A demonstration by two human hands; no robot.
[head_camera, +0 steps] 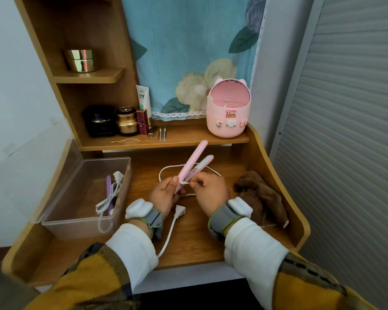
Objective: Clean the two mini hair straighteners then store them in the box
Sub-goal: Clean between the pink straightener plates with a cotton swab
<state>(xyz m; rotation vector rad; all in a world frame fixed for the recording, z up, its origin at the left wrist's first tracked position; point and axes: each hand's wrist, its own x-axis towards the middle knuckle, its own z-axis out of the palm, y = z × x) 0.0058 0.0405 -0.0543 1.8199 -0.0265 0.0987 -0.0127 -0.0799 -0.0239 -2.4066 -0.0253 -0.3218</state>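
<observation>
Left hand (166, 194) is wrapped around the handle end of the pink straightener (193, 166), fingers closed on it, lifting it off the desk (188, 242) with its two arms splayed open and pointing up toward the back shelf (188, 139). Right hand (208, 189) sits just beside it, fingertips pinched together on a thin white cotton swab (186, 182), whose tip touches the pink body near the hinge. From the straightener a white cord (168, 233) loops behind the hands and runs down toward the front edge of the desk; its plug (180, 210) lies flat on the wood between the two wrists.

Just right of the right hand, a brown cloth (262, 195) is crumpled near the desk's right edge. Over on the left side sits the clear plastic box (76, 222), lid tipped open against the wall, and inside it lies the purple straightener (109, 193) with its own white cord bundled on top.

On the back shelf: a pink bin (227, 113) with stickers at the right end, two spare swabs (162, 133) near the middle, and jars and a tube (142, 97) crowding the left corner.
</observation>
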